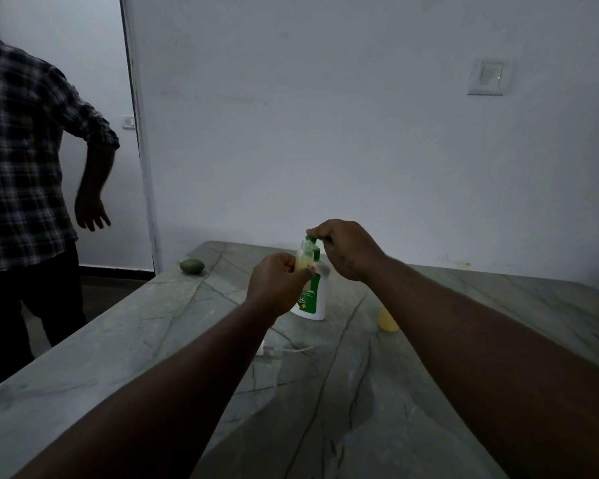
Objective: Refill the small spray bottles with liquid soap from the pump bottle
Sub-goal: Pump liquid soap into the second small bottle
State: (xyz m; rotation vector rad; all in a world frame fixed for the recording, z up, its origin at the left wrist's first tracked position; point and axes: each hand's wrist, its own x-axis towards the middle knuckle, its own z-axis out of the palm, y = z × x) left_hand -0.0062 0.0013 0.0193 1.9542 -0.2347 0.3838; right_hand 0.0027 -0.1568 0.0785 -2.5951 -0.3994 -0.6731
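My left hand (277, 283) grips a small clear spray bottle (305, 256) with no cap, partly full of yellowish liquid, and holds its open mouth just under the green pump nozzle. The white pump bottle (316, 299) with a green label stands on the marble table (325, 392) behind my left hand. My right hand (346, 250) is on top of the green pump head (312, 240), fingers curled over it. A second small bottle (387, 319) holding yellow liquid stands on the table to the right, partly hidden by my right forearm.
A green oval object (191, 266) lies near the table's far left corner. A small white object with a cord (284, 350) lies under my left forearm. A person in a checked shirt (25, 174) stands at the left beside the table. A wall runs behind the table.
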